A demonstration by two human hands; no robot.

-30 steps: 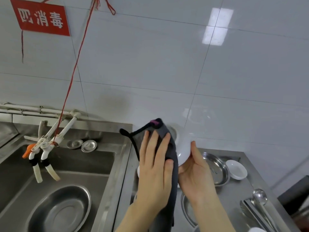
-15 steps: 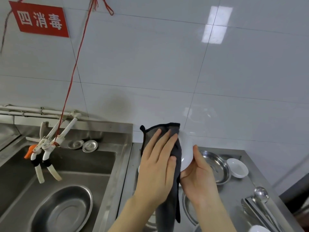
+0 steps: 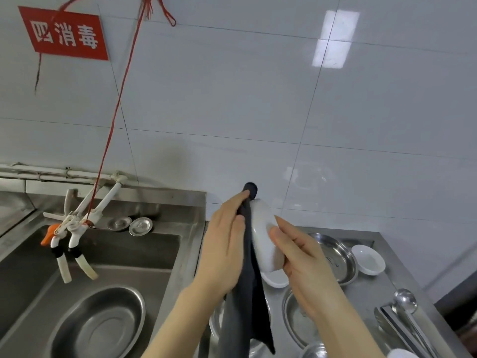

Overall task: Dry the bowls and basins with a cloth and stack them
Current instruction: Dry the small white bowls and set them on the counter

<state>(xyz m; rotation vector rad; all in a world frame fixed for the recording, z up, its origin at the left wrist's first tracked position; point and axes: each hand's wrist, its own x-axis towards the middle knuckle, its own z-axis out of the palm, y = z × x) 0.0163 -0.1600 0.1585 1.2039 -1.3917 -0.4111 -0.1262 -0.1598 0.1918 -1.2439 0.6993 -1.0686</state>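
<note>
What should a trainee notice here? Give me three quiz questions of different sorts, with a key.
1. True or false: the left hand presses the dark cloth against the white bowl.
2. Where does the steel basin at far left lie? A) in the sink B) on the counter C) on a shelf
3. Which hand grips the white bowl?
Key: 1 true; 2 A; 3 the right hand.
</note>
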